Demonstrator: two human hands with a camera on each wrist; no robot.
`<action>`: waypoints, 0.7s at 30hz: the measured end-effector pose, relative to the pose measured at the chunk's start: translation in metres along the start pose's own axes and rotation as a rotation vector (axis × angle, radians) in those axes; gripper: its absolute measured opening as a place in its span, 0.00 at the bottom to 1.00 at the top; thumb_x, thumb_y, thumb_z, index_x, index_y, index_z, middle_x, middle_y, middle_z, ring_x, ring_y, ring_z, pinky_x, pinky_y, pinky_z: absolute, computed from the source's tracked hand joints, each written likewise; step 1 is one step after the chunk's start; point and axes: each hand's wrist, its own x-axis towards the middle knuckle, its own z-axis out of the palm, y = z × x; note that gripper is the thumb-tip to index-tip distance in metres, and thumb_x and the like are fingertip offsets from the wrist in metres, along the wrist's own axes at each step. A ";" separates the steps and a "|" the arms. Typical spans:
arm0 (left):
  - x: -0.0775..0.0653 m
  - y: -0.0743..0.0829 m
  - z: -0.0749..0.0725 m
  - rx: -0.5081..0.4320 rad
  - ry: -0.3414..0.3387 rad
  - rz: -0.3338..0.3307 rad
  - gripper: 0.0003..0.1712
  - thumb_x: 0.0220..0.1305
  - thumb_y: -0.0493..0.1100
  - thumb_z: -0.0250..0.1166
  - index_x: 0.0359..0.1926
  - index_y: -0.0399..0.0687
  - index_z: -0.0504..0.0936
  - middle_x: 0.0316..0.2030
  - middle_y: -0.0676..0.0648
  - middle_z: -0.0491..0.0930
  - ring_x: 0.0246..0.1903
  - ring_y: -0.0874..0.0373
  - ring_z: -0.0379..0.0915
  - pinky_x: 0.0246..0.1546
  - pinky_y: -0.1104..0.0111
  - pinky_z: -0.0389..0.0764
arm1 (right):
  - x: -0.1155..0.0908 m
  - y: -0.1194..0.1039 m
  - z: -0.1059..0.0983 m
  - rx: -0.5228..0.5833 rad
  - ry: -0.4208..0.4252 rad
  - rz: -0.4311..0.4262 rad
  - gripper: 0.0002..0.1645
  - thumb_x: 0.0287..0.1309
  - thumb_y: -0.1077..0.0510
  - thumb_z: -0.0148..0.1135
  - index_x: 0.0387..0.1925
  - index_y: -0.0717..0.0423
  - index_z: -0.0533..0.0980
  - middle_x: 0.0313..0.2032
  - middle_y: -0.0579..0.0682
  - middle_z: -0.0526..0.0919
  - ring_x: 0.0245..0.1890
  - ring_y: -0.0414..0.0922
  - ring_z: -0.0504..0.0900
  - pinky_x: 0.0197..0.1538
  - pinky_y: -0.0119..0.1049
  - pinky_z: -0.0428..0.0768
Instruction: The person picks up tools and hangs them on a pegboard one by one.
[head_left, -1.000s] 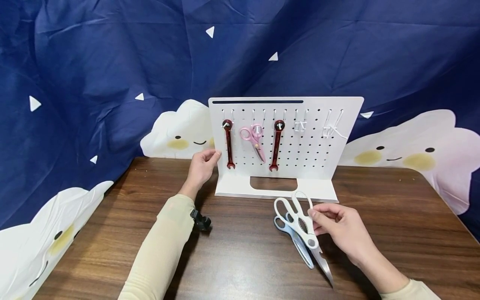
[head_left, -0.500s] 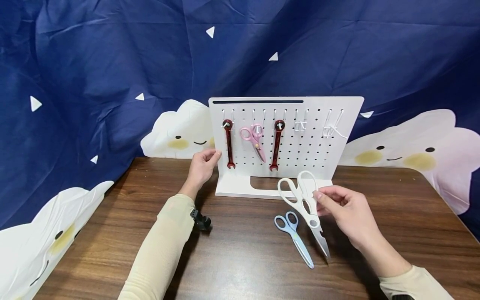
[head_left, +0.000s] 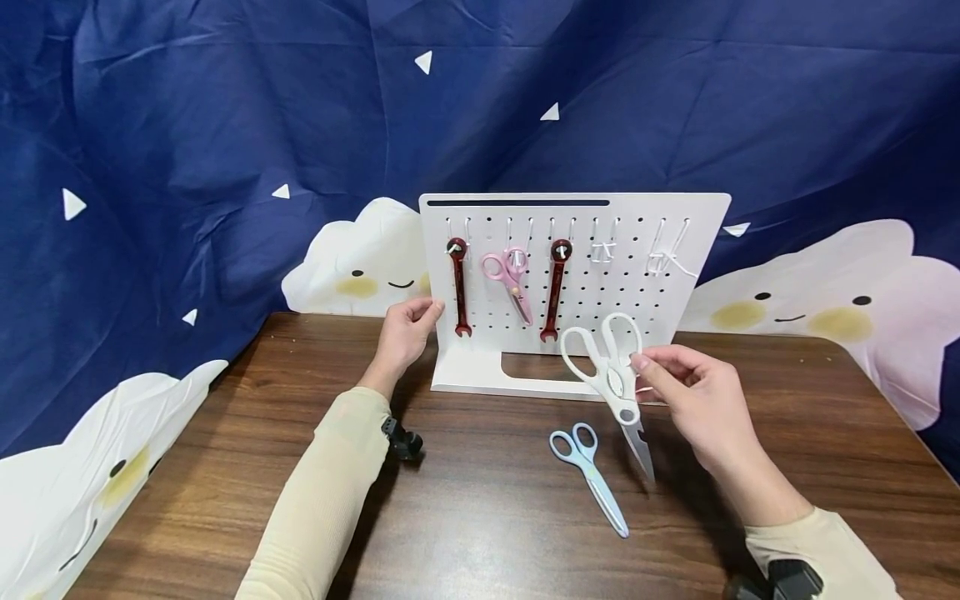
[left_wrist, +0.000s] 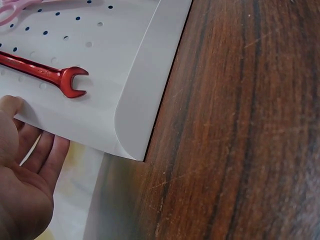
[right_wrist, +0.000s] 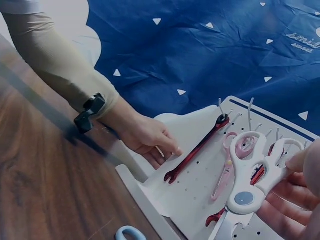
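My left hand (head_left: 403,340) grips the left edge of a white pegboard (head_left: 495,367), thumb in front and fingers behind it, as the left wrist view shows. My right hand (head_left: 705,408) pinches white-handled kitchen scissors (head_left: 625,408) by one handle. They hang in front of the board's lower right part, blades down. Below them, light blue scissors (head_left: 598,486) lie on the table. Two red wrenches, one on the left (head_left: 460,292) and one near the middle (head_left: 554,292), hang from hooks. Pink scissors (head_left: 516,287) hang between them.
Two white hooks, one right of the middle wrench (head_left: 603,252) and one near the right edge (head_left: 663,260), hold nothing. The board stands on a brown wooden table (head_left: 480,517). Behind it hangs a dark blue cloth (head_left: 300,108) with clouds.
My right hand has raised the white scissors away from the light blue scissors, up and toward the board. My left hand stays at the board's edge.
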 end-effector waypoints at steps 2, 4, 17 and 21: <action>0.000 0.000 0.000 -0.002 0.000 0.002 0.17 0.80 0.44 0.65 0.55 0.34 0.89 0.40 0.34 0.90 0.31 0.65 0.76 0.41 0.72 0.77 | 0.003 -0.002 0.000 0.012 0.004 -0.003 0.08 0.72 0.65 0.69 0.38 0.50 0.88 0.29 0.39 0.90 0.26 0.37 0.89 0.35 0.30 0.88; 0.000 0.000 0.000 -0.002 0.000 0.004 0.17 0.80 0.44 0.65 0.54 0.34 0.90 0.39 0.35 0.90 0.31 0.64 0.76 0.40 0.72 0.76 | 0.006 -0.004 0.001 0.028 0.009 -0.007 0.09 0.72 0.65 0.69 0.37 0.48 0.88 0.29 0.39 0.90 0.26 0.37 0.89 0.35 0.30 0.88; 0.001 -0.003 0.000 0.001 0.007 0.013 0.16 0.80 0.44 0.66 0.53 0.34 0.90 0.37 0.37 0.90 0.32 0.55 0.80 0.40 0.71 0.77 | 0.029 -0.014 0.005 0.060 0.056 -0.027 0.13 0.72 0.64 0.69 0.35 0.42 0.89 0.30 0.37 0.90 0.26 0.35 0.89 0.36 0.28 0.88; 0.001 -0.003 0.000 -0.004 0.004 0.007 0.17 0.80 0.44 0.66 0.54 0.34 0.90 0.36 0.37 0.90 0.33 0.53 0.80 0.41 0.71 0.77 | 0.034 -0.018 0.007 0.069 0.060 -0.025 0.12 0.72 0.63 0.69 0.35 0.43 0.89 0.29 0.37 0.90 0.26 0.35 0.89 0.35 0.29 0.88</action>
